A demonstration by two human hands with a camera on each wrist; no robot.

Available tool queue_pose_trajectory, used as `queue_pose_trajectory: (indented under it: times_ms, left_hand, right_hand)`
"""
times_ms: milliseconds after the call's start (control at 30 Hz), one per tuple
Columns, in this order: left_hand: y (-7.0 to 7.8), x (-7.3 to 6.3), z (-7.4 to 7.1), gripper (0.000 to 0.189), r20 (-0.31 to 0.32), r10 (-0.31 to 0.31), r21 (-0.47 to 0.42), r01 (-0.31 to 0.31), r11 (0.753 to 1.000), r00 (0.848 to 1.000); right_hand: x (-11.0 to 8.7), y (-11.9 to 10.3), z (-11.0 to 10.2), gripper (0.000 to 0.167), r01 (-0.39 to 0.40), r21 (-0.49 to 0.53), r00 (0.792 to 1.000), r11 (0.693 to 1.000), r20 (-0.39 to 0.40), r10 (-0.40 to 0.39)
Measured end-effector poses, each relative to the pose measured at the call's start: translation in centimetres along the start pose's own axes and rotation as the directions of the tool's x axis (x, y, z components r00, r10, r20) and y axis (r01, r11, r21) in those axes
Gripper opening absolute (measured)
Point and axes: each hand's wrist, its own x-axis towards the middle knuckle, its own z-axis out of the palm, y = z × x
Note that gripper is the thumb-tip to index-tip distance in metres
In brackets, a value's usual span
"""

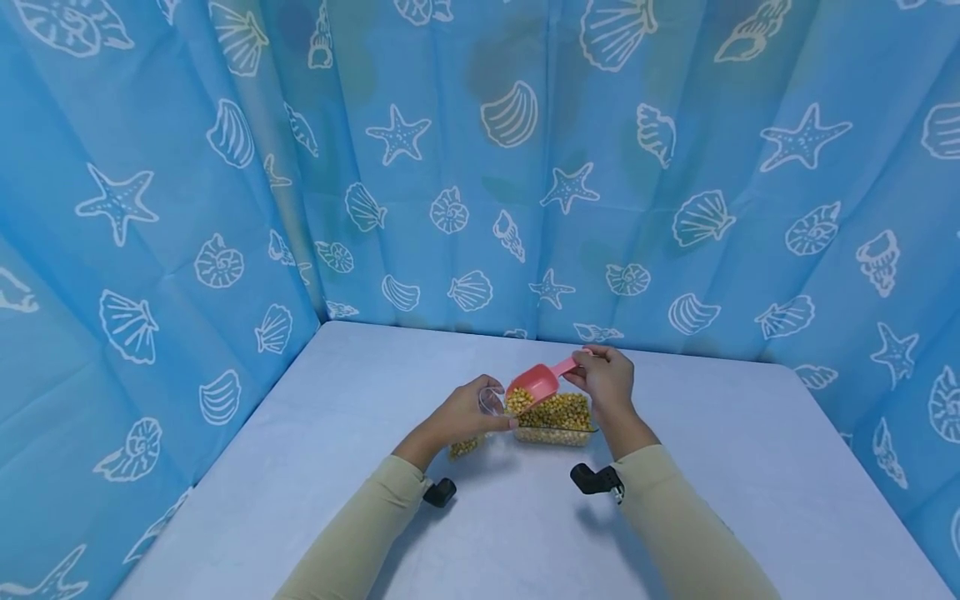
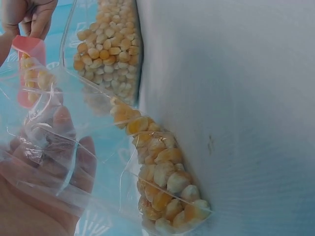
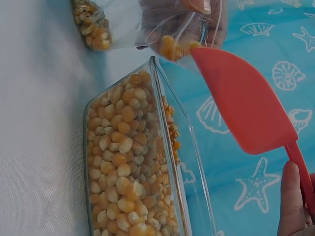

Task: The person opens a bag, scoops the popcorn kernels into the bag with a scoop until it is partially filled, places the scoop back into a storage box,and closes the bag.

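Observation:
My left hand (image 1: 459,414) grips a clear plastic bag (image 2: 106,164) near its mouth. Corn kernels (image 2: 170,179) fill the lower part of the bag, which hangs close over the table. Between thumb and fingers, my right hand (image 1: 611,383) pinches the handle of a pink scoop (image 1: 542,380). The scoop tilts down to the left with kernels at its lip, and in the right wrist view its tip reaches the bag's mouth. Under the scoop stands a clear rectangular glass container (image 3: 155,73) holding many corn kernels; the scoop and left hand partly cover it in the head view.
A white-covered table (image 1: 705,500) lies under everything. Blue curtains (image 1: 480,208) with white shell and starfish prints rise behind it and along its sides. A black wrist camera (image 1: 596,479) sits by the right cuff, another black camera (image 1: 440,492) by the left.

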Motion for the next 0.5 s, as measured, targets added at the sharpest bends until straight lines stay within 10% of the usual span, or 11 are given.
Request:
queue_pose_trajectory:
  times_ms: [500]
  left_hand:
    - [0.28, 0.02, -0.1, 0.067, -0.025, -0.027, 0.019, 0.028, 0.999, 0.999]
  right_hand:
    - [-0.3, -0.33, 0.22, 0.037, 0.04, -0.003, 0.999, 0.999, 0.012, -0.04]
